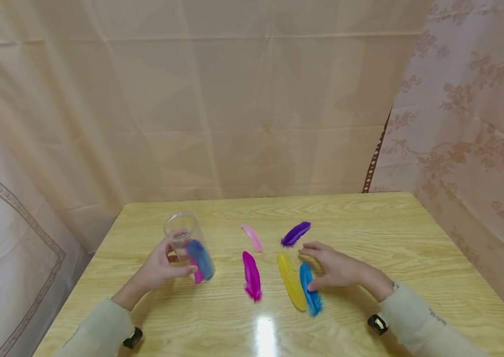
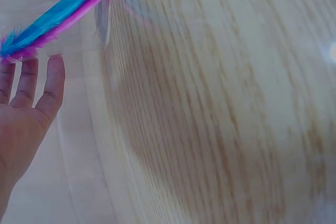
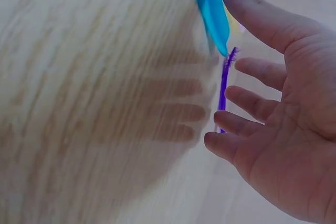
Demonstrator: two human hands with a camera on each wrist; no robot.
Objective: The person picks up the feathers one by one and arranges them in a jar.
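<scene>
My left hand (image 1: 162,265) grips a tall clear cup (image 1: 180,225), fingers on the far side and thumb across the near side. Inside the cup lean a blue feather (image 2: 58,17) and a magenta feather (image 2: 68,22), both showing through the wall. Over on the right, my right hand (image 1: 338,267) spreads its fingers above the table, its thumb tip overlapping a second blue feather (image 1: 309,290) in the head view. The right wrist view has that feather beside the thumb, with nothing held in the palm. Just left of it lies a yellow feather (image 1: 292,282).
A purple feather (image 1: 296,234) lies beyond the right hand. Between the hands, a light pink feather (image 1: 252,238) and another magenta feather (image 1: 252,276) rest on the wooden table (image 1: 216,327). Beige curtains (image 1: 252,114) hang behind the table's far edge.
</scene>
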